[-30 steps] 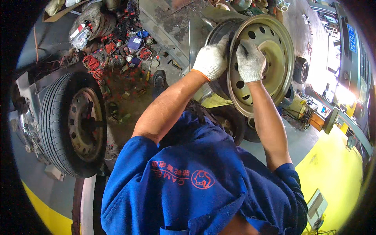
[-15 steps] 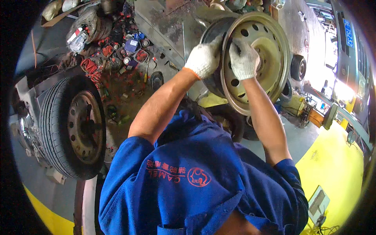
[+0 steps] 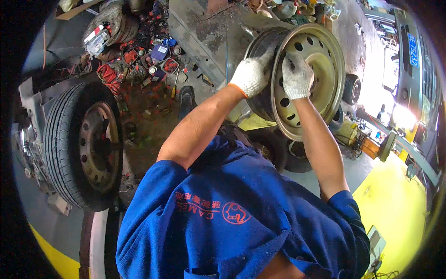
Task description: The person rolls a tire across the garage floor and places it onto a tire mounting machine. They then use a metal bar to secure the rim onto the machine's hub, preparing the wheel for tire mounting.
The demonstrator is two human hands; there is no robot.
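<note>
A bare steel wheel rim (image 3: 320, 60), cream-coloured with a ring of holes in its disc, stands on edge in front of me. My left hand (image 3: 253, 76), in a white knit glove with an orange cuff, is closed at the rim's left side, against the dark outer barrel. On the inner side of the same edge, my gloved right hand (image 3: 297, 76) has its fingers curled at the lip. Dark smudges mark the right glove's fingers. The fingertips of both hands are partly hidden at the rim's edge.
On the left stands a mounted wheel with its tyre (image 3: 69, 144). Cans, red cords and scattered small parts (image 3: 153, 69) litter the floor beyond it. More tyres (image 3: 297, 156) lie below the rim; a small wheel (image 3: 352, 89) and a vehicle (image 3: 409, 69) are at right.
Both hands and the rim have shifted slightly right and lower in the picture. The hands keep their places at the rim's edge. The background has shifted slightly too.
</note>
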